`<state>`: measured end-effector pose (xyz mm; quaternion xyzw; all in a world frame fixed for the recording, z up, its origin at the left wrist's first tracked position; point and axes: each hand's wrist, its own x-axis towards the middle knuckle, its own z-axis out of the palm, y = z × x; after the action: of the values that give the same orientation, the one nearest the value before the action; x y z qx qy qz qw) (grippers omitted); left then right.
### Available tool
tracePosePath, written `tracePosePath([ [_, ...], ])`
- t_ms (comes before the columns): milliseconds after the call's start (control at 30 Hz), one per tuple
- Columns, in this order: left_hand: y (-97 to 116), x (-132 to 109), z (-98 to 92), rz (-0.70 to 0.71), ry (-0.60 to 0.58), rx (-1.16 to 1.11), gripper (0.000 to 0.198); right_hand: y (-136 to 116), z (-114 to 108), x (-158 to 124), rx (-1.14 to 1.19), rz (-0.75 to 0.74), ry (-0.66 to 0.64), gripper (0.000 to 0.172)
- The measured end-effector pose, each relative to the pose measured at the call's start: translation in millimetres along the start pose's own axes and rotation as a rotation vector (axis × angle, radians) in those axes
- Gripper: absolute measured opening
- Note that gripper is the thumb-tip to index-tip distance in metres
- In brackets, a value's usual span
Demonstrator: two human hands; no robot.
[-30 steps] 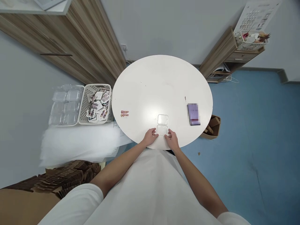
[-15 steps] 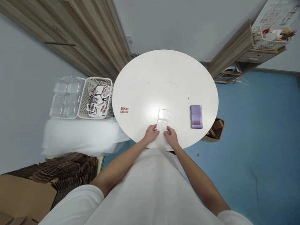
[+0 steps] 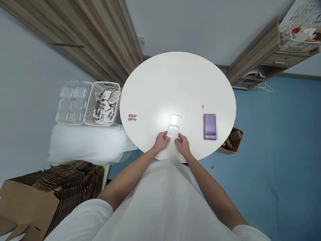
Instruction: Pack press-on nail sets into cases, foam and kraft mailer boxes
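Observation:
A small clear plastic box [image 3: 173, 131] lies near the front edge of the white round table [image 3: 185, 83], its hinged lid folded open away from me. My left hand [image 3: 162, 140] pinches the box's near left corner. At the near right corner, my right hand [image 3: 183, 144] grips it in the same way. Nothing distinct shows inside the box. Off to the left on the table is a card of press-on nails [image 3: 132, 117], in brownish-red tones.
A purple blurred rectangular object [image 3: 210, 127] and a small dark piece lie at the table's right. Left of the table stand a white basket of nail cards [image 3: 86, 115], clear plastic containers [image 3: 72, 103], translucent sheets [image 3: 87, 142] and folded cardboard [image 3: 72, 187]. An open carton [image 3: 233, 142] sits beyond the right edge.
The view has shifted slightly. Both hands keep their hold on the clear plastic box, which stays open in about the same place.

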<state>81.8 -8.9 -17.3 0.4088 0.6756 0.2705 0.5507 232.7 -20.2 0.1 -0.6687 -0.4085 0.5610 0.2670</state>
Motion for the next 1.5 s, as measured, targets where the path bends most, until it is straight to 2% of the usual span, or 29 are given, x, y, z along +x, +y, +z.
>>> tracePosePath([
  [267,-3,0,2.9,0.005,0.017,0.023,0.042,-2,-2,0,-0.055,-0.049,-0.019,0.045],
  [433,-1,-1,-2.1,-0.024,0.013,0.054,0.043,1,-6,0,-0.011,0.008,0.027,0.049],
  [567,0,-3,-23.1,-0.026,-0.025,0.094,0.038,-1,-7,-9,-0.001,-0.008,0.106,0.048],
  [667,-2,-3,-56.3,0.049,-0.048,0.179,0.033,-10,2,-17,-0.005,-0.047,0.154,0.042],
  [767,-8,3,-104.1,0.194,-0.022,0.309,0.029,-26,22,-21,-0.020,-0.015,0.096,0.036],
  [867,-15,17,-156.2,0.322,0.063,0.437,0.029,-44,51,-16,-0.050,0.010,-0.001,0.034],
  [967,-19,37,-198.3,0.316,0.152,0.468,0.032,-58,85,-2,-0.129,-0.018,-0.081,0.032],
  [1033,-18,50,-216.8,0.271,0.161,0.459,0.035,-65,108,12,-0.185,-0.059,-0.130,0.032],
  [1133,-11,64,-231.2,0.222,0.121,0.510,0.044,-75,143,34,-0.287,-0.142,-0.165,0.033],
  [1267,-3,75,-235.3,0.186,0.061,0.579,0.059,-88,182,62,-0.437,-0.232,-0.135,0.045],
  [1400,-4,81,-234.7,0.167,0.036,0.565,0.063,-94,206,81,-0.514,-0.258,-0.094,0.060],
  [1500,-8,83,-235.3,0.174,0.002,0.567,0.061,-94,215,87,-0.626,-0.255,-0.067,0.063],
])
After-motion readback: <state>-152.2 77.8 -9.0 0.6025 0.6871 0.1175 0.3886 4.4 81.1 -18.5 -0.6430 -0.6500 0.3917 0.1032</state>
